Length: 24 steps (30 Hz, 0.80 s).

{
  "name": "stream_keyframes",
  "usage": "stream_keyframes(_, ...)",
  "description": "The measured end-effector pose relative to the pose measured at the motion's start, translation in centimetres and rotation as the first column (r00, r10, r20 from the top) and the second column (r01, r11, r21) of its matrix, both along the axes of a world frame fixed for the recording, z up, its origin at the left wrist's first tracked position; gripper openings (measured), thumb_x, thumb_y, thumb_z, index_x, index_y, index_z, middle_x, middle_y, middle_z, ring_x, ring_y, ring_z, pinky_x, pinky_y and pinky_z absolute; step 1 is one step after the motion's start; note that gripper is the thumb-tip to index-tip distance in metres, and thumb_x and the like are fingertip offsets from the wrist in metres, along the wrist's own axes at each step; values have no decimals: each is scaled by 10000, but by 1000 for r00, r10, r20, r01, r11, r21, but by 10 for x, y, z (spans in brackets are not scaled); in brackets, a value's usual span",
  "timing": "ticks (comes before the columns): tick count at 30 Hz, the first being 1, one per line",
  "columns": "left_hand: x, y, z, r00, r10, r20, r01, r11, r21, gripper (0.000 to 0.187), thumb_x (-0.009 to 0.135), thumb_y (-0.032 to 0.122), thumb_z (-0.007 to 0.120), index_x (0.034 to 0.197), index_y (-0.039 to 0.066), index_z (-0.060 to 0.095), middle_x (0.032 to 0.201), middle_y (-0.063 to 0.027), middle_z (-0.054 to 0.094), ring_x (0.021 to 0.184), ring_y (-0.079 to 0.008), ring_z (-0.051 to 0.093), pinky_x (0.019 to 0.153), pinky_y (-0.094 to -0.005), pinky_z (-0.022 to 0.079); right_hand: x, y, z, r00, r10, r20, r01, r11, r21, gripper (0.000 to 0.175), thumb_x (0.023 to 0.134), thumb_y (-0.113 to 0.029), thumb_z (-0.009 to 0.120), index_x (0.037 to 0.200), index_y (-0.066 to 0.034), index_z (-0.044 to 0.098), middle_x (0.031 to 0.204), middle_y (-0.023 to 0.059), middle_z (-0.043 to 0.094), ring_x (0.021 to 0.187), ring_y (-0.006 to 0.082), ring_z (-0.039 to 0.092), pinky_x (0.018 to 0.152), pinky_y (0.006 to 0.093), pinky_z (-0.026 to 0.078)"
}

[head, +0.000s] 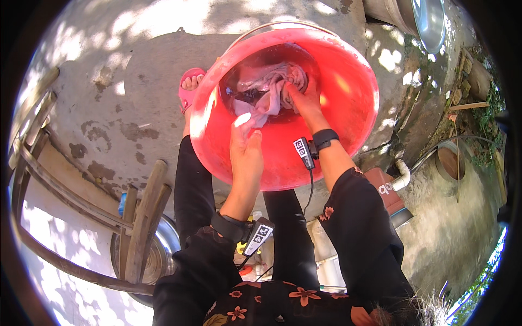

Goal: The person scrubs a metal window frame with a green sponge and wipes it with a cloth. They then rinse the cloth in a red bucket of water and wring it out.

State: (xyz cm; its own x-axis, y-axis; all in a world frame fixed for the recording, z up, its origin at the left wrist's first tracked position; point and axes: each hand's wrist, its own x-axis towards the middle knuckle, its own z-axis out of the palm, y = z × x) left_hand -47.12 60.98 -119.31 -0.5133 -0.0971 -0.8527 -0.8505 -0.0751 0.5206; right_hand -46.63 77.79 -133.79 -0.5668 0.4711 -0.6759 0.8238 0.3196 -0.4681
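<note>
A large red plastic bucket [346, 110] with a raised wire handle fills the upper middle of the view. Inside it, a wet, pale pinkish cloth [273, 87] lies bunched in dark water. My right hand [304, 98] reaches down into the bucket, its fingers gripping the right part of the cloth. My left hand [246, 153] is at the near left side of the bucket, fingertips close to the cloth's lower end; whether it pinches the cloth is not clear. Both wrists wear black straps with small cabled devices.
A wooden frame [73, 203] and a round metal basin [157, 252] stand at the left. My foot in a pink sandal [187, 91] is beside the bucket on the stained concrete floor [155, 102]. Metal basins [428, 24] lie upper right; a brown container [383, 187] and white pipe [401, 175] are at right.
</note>
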Motion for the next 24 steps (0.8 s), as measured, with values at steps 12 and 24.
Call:
stream_keyframes(12, -3, -4, -1, 932, 129, 339, -179, 977, 119, 434, 900, 196, 603, 1284, 80, 436, 1206, -97, 521, 1028, -181, 534, 862, -346, 462, 5, -11, 27, 973, 82, 217, 7, 924, -382, 552, 768, -40, 543, 1309, -34, 432, 1080, 84, 623, 942, 174, 600, 803, 282, 469)
stream_keyframes(24, 3, 9, -8, 898, 321, 301, -423, 819, 389, 564, 884, 174, 638, 1332, 63, 314, 1226, -132, 499, 1085, -221, 553, 899, -331, 488, 24, -66, 196, 973, 28, -228, -125, 897, -423, 181, 813, -83, 665, 957, 18, 621, 777, 46, 642, 736, 80, 580, 639, 274, 485)
